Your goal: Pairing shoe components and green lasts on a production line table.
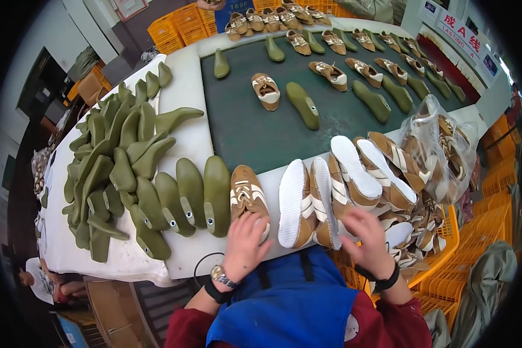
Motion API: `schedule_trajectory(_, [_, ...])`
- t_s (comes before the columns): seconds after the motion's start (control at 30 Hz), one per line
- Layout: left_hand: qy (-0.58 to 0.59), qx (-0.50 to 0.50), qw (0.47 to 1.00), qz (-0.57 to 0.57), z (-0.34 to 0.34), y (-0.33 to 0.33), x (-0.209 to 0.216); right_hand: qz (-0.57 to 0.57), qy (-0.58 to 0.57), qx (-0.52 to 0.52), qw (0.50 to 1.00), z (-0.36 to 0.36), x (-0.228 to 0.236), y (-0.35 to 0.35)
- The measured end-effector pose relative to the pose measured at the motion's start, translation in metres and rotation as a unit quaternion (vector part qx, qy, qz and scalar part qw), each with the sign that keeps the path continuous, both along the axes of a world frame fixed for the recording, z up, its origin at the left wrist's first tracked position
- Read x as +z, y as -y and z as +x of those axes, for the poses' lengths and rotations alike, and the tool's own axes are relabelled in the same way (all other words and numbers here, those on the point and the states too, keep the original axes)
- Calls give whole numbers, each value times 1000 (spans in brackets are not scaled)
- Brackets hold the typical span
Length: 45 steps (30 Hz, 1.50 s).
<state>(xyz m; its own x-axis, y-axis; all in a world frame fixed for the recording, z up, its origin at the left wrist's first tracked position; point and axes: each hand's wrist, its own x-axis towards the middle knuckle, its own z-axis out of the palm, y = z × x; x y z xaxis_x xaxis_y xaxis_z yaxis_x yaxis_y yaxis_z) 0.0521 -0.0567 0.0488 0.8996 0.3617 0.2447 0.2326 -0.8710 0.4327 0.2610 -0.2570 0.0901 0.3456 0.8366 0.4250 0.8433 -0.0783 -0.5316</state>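
1. Lying over the heel end of a brown shoe (247, 184), the left hand (246, 243) has its fingers slightly apart; whether it grips the shoe, I cannot tell.
2. That shoe sits at the near edge of the white table (182, 142), laces up, toe pointing away from the person.
3. Fingers spread, the right hand (368, 240) is at the near ends of the white-soled shoes (294, 200); whether it touches one is unclear.
4. Just left of the brown shoe, green lasts (216, 188) stand in a row, and a large pile (148, 119) of them covers the table's left part.
5. Beyond the hands, a dark green belt (243, 127) carries more lasts and shoes (265, 90).
6. To the right, a clear bag (416, 124) holds shoes, and an orange crate (450, 236) below holds others.
7. A watch (223, 276) circles the left wrist; a blue apron (284, 310) covers the person's front.
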Motion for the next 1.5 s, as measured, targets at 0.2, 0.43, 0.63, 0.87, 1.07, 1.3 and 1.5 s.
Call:
schedule_trajectory(0.2, [33,140,989,-36,-54,-13,-21,-59,-47,199,977,-73,-23,-59])
schedule_trajectory(0.43, [125,215,969,0,-88,-36,-13,-173,21,179,968,-118,-61,-108])
schedule_trajectory(0.63, [-50,231,972,0,-84,-68,-36,-182,61,160,968,-125,-84,-123])
schedule_trajectory(0.87, [-113,223,968,-15,-38,-92,-42,-164,44,169,971,-116,-85,-121])
schedule_trajectory(1.07, [-283,156,946,33,55,-177,-29,-159,19,194,968,-112,-83,-119])
schedule_trajectory(1.3, [-258,195,946,27,145,-243,-103,-158,-65,243,955,-107,-89,-113])
schedule_trajectory(1.5, [-249,140,948,-138,130,-255,-76,-120,-74,240,960,-104,-98,-117])
